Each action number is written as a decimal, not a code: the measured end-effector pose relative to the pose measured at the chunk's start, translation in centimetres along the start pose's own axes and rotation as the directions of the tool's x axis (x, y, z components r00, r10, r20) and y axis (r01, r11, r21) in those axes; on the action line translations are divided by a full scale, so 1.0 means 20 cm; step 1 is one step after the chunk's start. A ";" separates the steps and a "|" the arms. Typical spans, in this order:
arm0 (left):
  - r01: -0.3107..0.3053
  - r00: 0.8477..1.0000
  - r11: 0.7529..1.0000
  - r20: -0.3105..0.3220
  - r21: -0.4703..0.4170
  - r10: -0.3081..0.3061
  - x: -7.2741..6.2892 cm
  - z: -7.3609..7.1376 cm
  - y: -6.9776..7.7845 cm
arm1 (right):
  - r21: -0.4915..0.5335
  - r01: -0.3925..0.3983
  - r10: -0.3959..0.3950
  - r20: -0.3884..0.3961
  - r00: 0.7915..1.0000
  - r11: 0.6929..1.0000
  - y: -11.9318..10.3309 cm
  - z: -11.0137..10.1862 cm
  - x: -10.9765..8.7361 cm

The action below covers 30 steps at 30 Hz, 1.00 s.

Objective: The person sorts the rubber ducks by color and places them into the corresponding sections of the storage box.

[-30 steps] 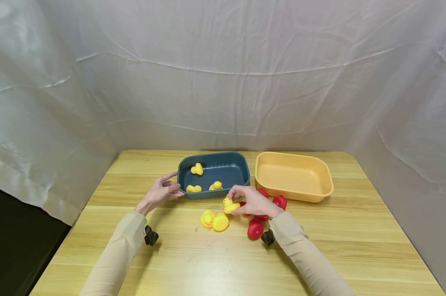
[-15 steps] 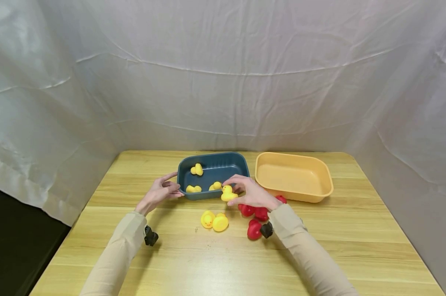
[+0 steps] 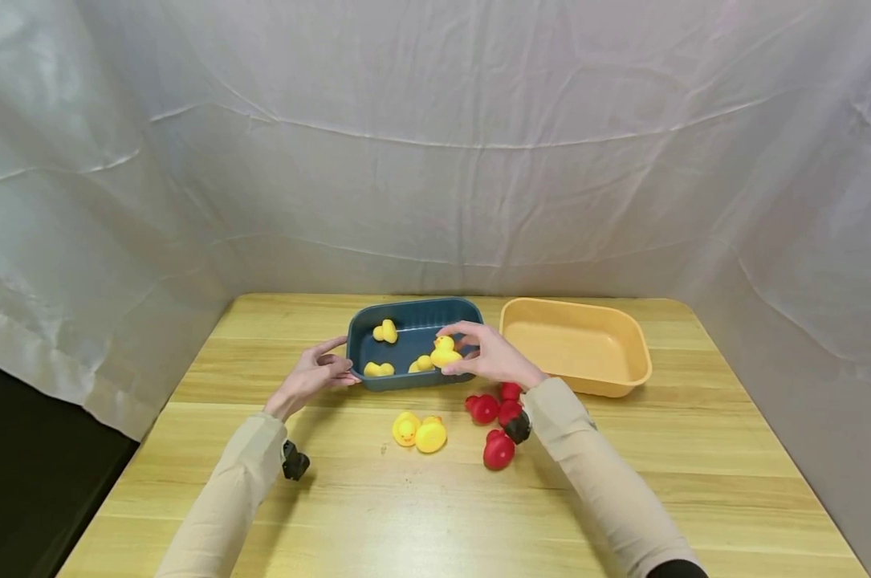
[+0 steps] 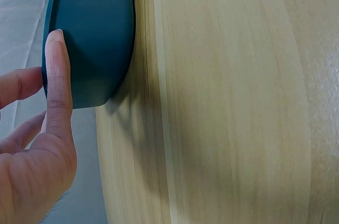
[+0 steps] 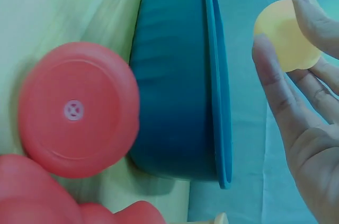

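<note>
My right hand (image 3: 496,357) pinches a yellow rubber duck (image 3: 444,353) between thumb and fingers, over the right part of the dark blue bin (image 3: 406,384). In the right wrist view the duck's round pale underside (image 5: 283,36) shows between the fingertips, beyond the bin's rim. My left hand (image 3: 315,373) rests at the bin's left end, its fingers fairly straight. The left wrist view shows one long finger (image 4: 58,86) lying along the outer wall and another fingertip at the rim. Three more yellow ducks, one of them this duck (image 3: 385,331), lie in the bin.
Two yellow ducks (image 3: 430,434) lie on the wooden table (image 3: 363,514) in front of the bin. Several red ducks (image 3: 498,449) lie below my right forearm, one (image 5: 79,110) tipped with its base showing. A yellow-orange bin (image 3: 572,377) stands to the right.
My right hand has lifted the yellow duck from beside the red ones, moving it away from me to above the blue bin. My left hand has stayed at the bin's left end.
</note>
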<state>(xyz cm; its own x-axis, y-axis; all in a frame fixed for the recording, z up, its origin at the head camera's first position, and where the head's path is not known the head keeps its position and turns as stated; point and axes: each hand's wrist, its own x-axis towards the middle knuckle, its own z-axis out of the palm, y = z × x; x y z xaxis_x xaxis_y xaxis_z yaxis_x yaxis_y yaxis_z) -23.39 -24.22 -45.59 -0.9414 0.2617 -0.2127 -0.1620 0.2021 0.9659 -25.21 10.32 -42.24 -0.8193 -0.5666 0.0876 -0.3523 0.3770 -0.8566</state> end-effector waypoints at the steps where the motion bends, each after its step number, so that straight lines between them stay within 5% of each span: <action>1: 0.000 1.000 1.000 0.000 0.000 0.000 0.00 0.00 0.00 | 0.015 -0.009 0.009 0.000 1.000 1.000 0.00 0.00 0.01; 9: -0.003 1.000 1.000 -0.003 0.003 0.003 0.00 0.00 0.00 | 0.051 -0.003 0.003 -0.006 1.000 0.999 0.02 -0.01 0.09; 30: 0.003 1.000 1.000 -0.011 -0.010 -0.003 0.01 0.00 -0.01 | -0.102 0.047 -0.058 -0.101 0.993 0.994 0.07 -0.01 0.25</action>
<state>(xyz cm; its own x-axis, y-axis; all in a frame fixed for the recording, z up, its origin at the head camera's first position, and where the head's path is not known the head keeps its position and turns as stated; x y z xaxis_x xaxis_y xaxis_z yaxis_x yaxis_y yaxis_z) -23.45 -24.17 -45.75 -0.9441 0.2503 -0.2144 -0.1680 0.1940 0.9665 -30.00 8.22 -42.89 -0.8391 -0.5106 0.1877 -0.4350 0.4226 -0.7951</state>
